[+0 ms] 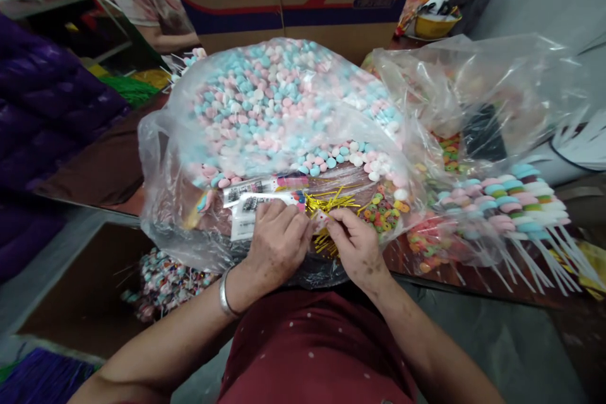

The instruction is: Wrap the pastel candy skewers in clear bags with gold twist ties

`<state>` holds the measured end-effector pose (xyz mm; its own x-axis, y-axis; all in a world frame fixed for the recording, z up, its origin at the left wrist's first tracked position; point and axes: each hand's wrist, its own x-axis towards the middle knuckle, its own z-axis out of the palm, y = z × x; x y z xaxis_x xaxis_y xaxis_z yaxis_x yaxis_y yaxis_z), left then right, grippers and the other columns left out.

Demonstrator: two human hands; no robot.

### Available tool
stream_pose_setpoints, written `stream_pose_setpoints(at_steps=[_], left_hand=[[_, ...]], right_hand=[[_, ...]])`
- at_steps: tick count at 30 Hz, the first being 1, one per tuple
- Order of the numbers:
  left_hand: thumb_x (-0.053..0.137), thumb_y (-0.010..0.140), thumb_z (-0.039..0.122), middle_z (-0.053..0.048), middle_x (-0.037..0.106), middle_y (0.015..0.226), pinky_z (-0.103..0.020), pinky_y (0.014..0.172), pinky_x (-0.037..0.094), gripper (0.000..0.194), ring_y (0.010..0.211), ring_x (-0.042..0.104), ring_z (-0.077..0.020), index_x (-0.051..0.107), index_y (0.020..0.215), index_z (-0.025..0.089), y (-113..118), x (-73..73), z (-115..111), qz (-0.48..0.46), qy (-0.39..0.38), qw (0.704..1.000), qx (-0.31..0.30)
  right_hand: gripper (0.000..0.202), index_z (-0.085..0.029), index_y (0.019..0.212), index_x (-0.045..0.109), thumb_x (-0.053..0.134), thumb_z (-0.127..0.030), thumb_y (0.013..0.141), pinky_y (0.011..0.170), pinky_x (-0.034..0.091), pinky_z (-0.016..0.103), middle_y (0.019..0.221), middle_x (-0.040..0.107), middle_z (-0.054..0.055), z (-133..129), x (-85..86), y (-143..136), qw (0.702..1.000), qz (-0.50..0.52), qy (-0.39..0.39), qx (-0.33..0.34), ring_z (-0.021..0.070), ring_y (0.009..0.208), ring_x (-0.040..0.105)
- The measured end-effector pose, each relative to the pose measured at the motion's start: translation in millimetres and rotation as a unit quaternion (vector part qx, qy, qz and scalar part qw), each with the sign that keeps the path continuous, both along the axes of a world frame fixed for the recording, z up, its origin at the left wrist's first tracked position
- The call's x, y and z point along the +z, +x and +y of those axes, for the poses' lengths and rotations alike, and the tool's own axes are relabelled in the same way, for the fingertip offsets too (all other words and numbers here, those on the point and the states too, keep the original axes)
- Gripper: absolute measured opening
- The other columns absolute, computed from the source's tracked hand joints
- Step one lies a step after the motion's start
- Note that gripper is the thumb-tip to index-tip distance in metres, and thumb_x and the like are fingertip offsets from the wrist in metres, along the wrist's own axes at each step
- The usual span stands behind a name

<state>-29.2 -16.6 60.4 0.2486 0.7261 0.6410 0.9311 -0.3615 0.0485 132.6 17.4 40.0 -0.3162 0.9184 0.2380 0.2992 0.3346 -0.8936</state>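
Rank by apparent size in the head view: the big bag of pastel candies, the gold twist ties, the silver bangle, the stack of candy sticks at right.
1. Bag of pastel candies
2. Stack of candy sticks
3. Gold twist ties
4. Silver bangle, though it sits nearer the camera, so third and fourth are unsure.

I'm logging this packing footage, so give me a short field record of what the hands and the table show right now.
left hand: fingers curled, at the gold twist ties, silver bangle on the wrist
right hand: pinching at the same ties
big bag: clear plastic, full of pink, blue and white candies
label cards: just beyond the left hand
ring candies: multicoloured, by the right hand
candy sticks: stacked at right
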Motion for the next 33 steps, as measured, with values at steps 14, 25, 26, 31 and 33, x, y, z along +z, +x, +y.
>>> stream_pose_setpoints(at_steps=[14, 25, 26, 31, 33], left_hand=[[0.057, 0.088, 0.017, 0.003, 0.060, 0.064, -0.019, 0.054, 0.038, 0.014, 0.058, 0.052, -0.0089, 0.060, 0.074, 0.016, 2.2, 11.2, 2.5, -0.241, -0.388, 0.876, -0.154], [0.045, 0.096, 0.029, 0.004, 0.052, 0.058, -0.017, 0.052, 0.035, 0.033, 0.053, 0.046, -0.0070, 0.056, 0.068, 0.016, 0.9, 1.9, 1.8, -0.277, -0.366, 0.859, -0.225], [0.044, 0.096, 0.030, 0.004, 0.052, 0.057, -0.017, 0.052, 0.035, 0.034, 0.053, 0.046, -0.0072, 0.056, 0.067, 0.016, 1.5, 0.7, 2.7, -0.288, -0.381, 0.851, -0.220], [0.053, 0.090, 0.029, 0.003, 0.058, 0.063, -0.017, 0.054, 0.039, 0.021, 0.057, 0.049, -0.0083, 0.059, 0.076, 0.016, 5.2, -5.4, 3.9, -0.348, -0.396, 0.828, -0.190], [0.054, 0.089, 0.028, 0.003, 0.058, 0.063, -0.017, 0.055, 0.039, 0.019, 0.056, 0.049, -0.0082, 0.060, 0.076, 0.016, 5.3, -7.7, 2.1, -0.345, -0.380, 0.836, -0.192]], right_hand=[[0.015, -0.020, 0.088, 0.060, 0.046, -0.015, 0.093, 0.067, 0.045, 0.025, 0.076, 0.061, 0.002, 1.9, 15.8, 36.8, 0.972, -0.080, 0.189, 0.112, 0.0135, 0.073, 0.056], [0.030, -0.019, 0.070, 0.048, 0.041, -0.025, 0.099, 0.056, 0.036, 0.024, 0.062, 0.050, -0.001, -3.1, 13.0, 35.0, 0.961, -0.113, 0.245, 0.057, 0.0111, 0.059, 0.045], [0.031, -0.019, 0.070, 0.048, 0.041, -0.026, 0.099, 0.055, 0.035, 0.024, 0.061, 0.049, -0.002, -3.2, 11.5, 35.1, 0.966, -0.106, 0.231, 0.054, 0.0104, 0.058, 0.045], [0.034, -0.019, 0.066, 0.045, 0.043, -0.028, 0.098, 0.055, 0.033, 0.023, 0.060, 0.046, -0.003, -2.9, 7.8, 38.8, 0.972, -0.103, 0.210, 0.037, 0.0098, 0.057, 0.043], [0.034, -0.020, 0.065, 0.044, 0.043, -0.027, 0.098, 0.055, 0.033, 0.023, 0.059, 0.045, -0.003, -3.3, 9.5, 40.5, 0.971, -0.106, 0.209, 0.039, 0.0101, 0.057, 0.043]])
